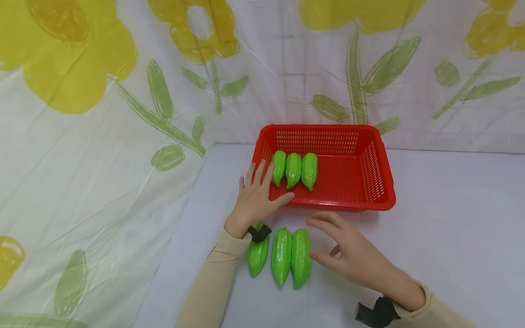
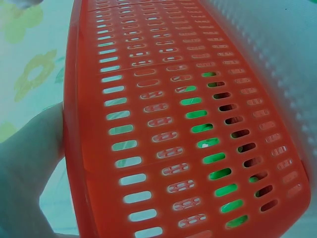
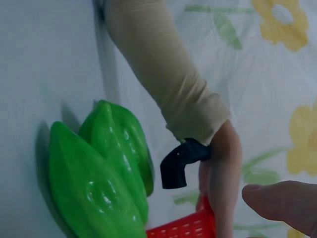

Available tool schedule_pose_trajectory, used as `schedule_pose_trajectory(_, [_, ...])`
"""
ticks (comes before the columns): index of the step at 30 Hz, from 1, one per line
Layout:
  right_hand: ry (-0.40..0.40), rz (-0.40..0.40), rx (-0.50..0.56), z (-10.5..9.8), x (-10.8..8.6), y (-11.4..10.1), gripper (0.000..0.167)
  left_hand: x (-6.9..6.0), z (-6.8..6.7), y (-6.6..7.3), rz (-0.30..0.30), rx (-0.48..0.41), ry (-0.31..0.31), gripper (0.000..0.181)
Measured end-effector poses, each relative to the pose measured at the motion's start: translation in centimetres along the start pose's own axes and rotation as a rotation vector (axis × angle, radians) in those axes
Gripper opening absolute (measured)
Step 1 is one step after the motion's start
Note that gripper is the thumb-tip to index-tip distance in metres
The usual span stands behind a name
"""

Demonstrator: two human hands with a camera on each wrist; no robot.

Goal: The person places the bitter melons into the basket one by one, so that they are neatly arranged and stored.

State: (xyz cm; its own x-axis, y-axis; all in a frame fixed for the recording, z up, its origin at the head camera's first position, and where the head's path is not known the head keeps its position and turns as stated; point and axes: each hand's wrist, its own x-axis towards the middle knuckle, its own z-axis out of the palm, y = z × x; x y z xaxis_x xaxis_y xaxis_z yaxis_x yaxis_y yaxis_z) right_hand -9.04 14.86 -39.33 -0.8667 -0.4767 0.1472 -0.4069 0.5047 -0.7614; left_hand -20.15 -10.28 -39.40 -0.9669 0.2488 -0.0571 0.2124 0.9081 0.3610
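Observation:
Fingers spread, my left hand [image 1: 253, 200] rests on the front left corner of a red plastic basket [image 1: 379, 202], its thumb over the front rim. Inside, at the left, three glossy green pod-shaped fruits [image 1: 293, 171] lie side by side. In front of the basket are three more: one fruit [image 1: 257, 256] partly hidden by the left wrist, then a touching pair with a left fruit [image 1: 281, 257] and a right fruit [image 1: 301, 258]. My right hand [image 1: 352, 253] hovers just right of that pair, fingers bent loosely and holding nothing. Slotted basket side [image 2: 148, 124] fills the left wrist view.
A white tabletop [image 1: 451, 218] carries everything. Behind it and to the left hangs a white sheet [image 1: 262, 91] printed with yellow flowers. Black wrist-worn devices [image 1: 377, 312] sit on both wrists.

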Motion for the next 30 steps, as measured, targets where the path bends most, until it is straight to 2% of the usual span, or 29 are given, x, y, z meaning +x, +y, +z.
schedule_pose_trajectory(8, [-0.047,0.041,-0.032,1.8,0.0,1.0,0.066,0.1,0.1,-0.1,0.010,0.006,0.013,0.103])
schedule_pose_trajectory(18, [-0.033,0.047,-0.205,4.1,-0.1,2.9,0.072,0.0,0.0,-0.1,0.007,0.003,0.006,0.103])
schedule_pose_trajectory(30, [-0.046,0.060,-0.203,5.2,0.1,3.2,0.074,0.0,-0.1,0.0,0.007,0.006,0.004,0.103])
